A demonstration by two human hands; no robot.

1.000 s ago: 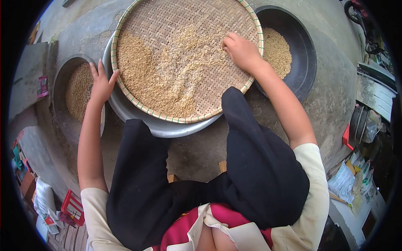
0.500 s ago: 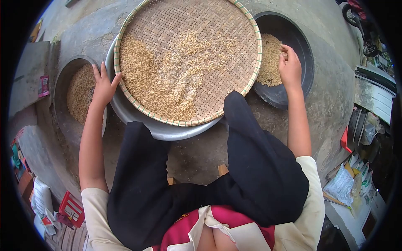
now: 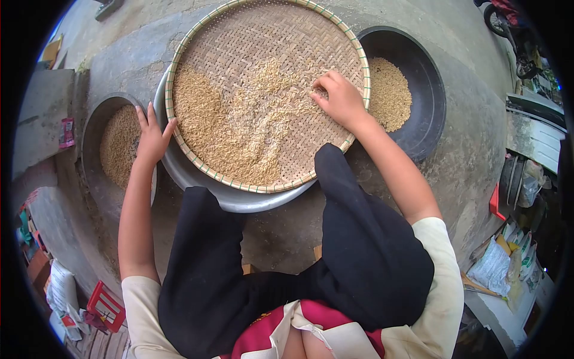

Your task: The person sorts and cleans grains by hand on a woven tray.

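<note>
A round woven bamboo winnowing tray [image 3: 287,36] rests on a wide silver metal basin [image 3: 239,200]. Unhusked rice grains [image 3: 206,125] lie heaped on the tray's left side, with paler grains scattered toward the middle. My right hand [image 3: 342,103] is over the tray's right part, its thumb and fingers curled together at some grains. My left hand [image 3: 153,136] has its fingers apart, the thumb against the tray's left rim and the fingers beside it. What lies under the right palm is hidden.
At the right stands a black basin [image 3: 427,102] holding a pile of grain [image 3: 387,96]. A grey basin [image 3: 98,128] with more grain sits at the left. A red plastic item [image 3: 106,306] and white sacks [image 3: 490,266] lie farther out.
My right hand has moved left from above the black basin to the woven tray, fingers now down at the grains. My left hand remains at the rim. The view has shifted slightly.
</note>
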